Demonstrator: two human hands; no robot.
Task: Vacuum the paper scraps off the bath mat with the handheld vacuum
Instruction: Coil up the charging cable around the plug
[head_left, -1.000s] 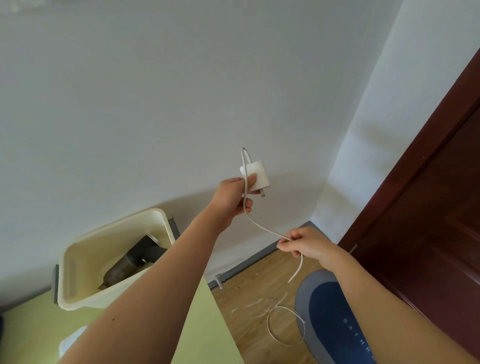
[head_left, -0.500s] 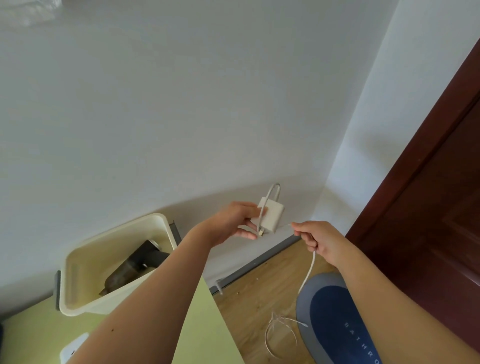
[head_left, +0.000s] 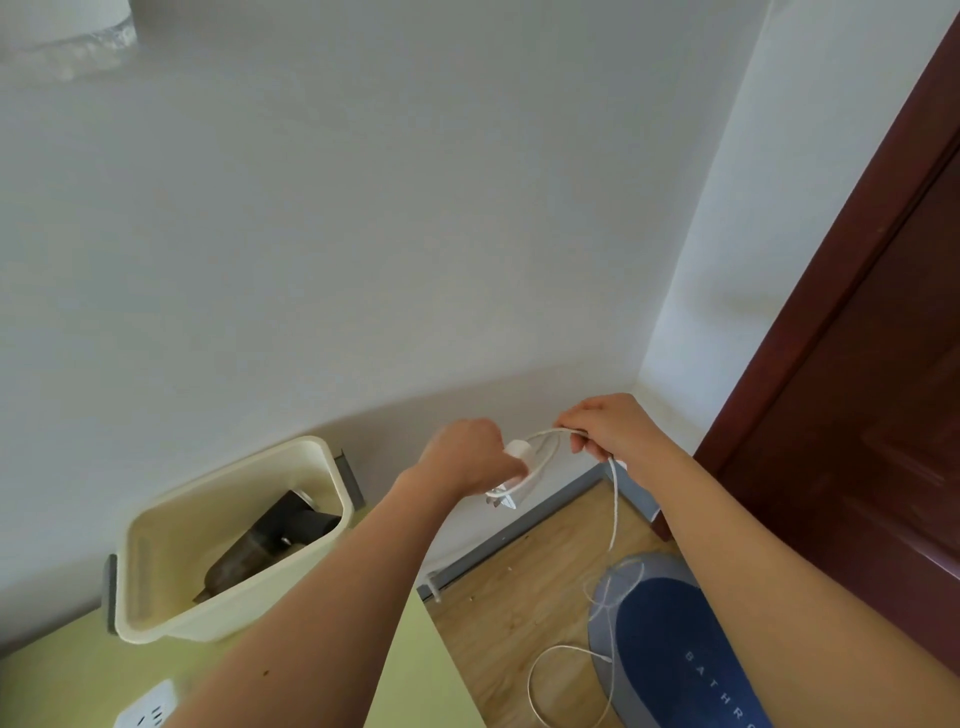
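two hands are meeting in front of the wall corner. the left hand is gripping a white charger, fingers curled round its body, with the metal prongs showing at its lower end. the right hand is pinching a white cable just beside the charger, thumb and fingers closing on a short loop of it that is running back to the charger's top. from the right hand the cable is hanging down over the floor, crossing the left edge of the mat and curling into a loose ring on the wood beside it. the mat is lying on the floor at lower right, a grey rim around a dark blue middle with pale lettering, close to the dark red door. the vacuum, dark and slanting, is lying inside a cream bin at left, and neither hand is touching it. the bin is sitting on a green table against the wall, with the left forearm passing just in front of it. a white socket strip is lying on the table at the bottom edge. a few tiny pale specks are lying on the wood near the skirting, too small to tell what they are.
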